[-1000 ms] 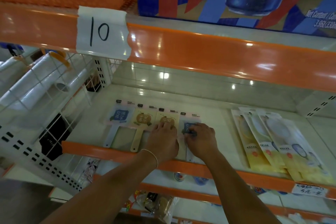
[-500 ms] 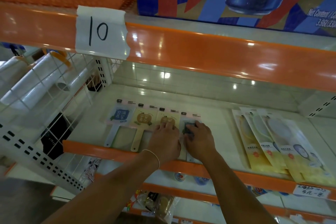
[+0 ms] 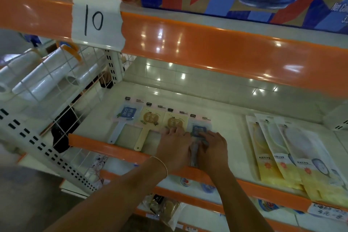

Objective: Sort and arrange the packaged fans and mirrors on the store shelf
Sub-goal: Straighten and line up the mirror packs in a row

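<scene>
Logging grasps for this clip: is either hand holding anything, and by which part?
Nothing is lifted. The left hand rests flat on a yellow packaged fan; the right hand presses fingers on the blue fan's head.

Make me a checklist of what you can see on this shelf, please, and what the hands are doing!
Surface: white shelf with an orange front lip, shiny with light spots.
Job's things: four packaged fans in a row, blue fan, two tan fans, and another blue fan; three overlapping mirror packs to the right.
Clutter: nothing seen on this shelf.
Grippers: left hand rests on the third fan; right hand rests on the fourth, fingers flat.
Cables: nothing seen.
Surroundings: paper tag reading 10 above; wire basket of white rolls on the left; price label lower right; goods on the shelf below.
</scene>
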The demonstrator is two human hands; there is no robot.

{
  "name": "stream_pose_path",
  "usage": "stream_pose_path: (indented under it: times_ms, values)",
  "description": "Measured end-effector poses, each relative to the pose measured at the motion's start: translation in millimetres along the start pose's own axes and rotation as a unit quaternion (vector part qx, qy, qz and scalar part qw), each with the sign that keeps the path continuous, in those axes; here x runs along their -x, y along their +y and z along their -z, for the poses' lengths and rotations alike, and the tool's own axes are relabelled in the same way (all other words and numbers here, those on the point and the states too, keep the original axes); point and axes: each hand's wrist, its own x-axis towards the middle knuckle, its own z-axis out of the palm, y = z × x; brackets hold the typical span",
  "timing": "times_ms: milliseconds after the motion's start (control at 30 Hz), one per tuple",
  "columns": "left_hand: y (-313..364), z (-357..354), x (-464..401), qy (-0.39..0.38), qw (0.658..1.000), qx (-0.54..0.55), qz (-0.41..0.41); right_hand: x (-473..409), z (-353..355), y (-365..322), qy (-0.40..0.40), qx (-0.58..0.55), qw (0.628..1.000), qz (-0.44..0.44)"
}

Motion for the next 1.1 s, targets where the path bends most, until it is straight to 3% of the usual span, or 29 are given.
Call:
stream_pose_path:
  times_ms: [233, 367, 800, 933, 1100]
  values:
    - [2.2, 3.2, -9.0, 0.013, 0.999, 0.032, -0.016, -1.7, 11.8, 4.9, 0.018, -0.051, 0.998, -0.011]
    - [7.2, 18.1, -30.2, -0.012, 0.998, 0.034, -0.045, -8.0, 34.6, -0.7, 0.010, -0.049, 0.997, -0.061]
    - [71.0, 26.1, -65.2, -0.062, 0.984, 0.117, -0.123, -3.6, 111.2, 53.1, 0.076, 0.029, 0.978, -0.193]
    - [101.1, 13.7, -73.2, -0.096, 0.975, 0.178, -0.095, -1.4, 125.0, 84.3, 0.070, 0.096, 0.973, -0.197]
    - [150.1, -4.3, -91.4, -0.146, 0.944, 0.295, 0.034, -1.8, 139.4, 119.1, -0.020, 0.164, 0.970, -0.181]
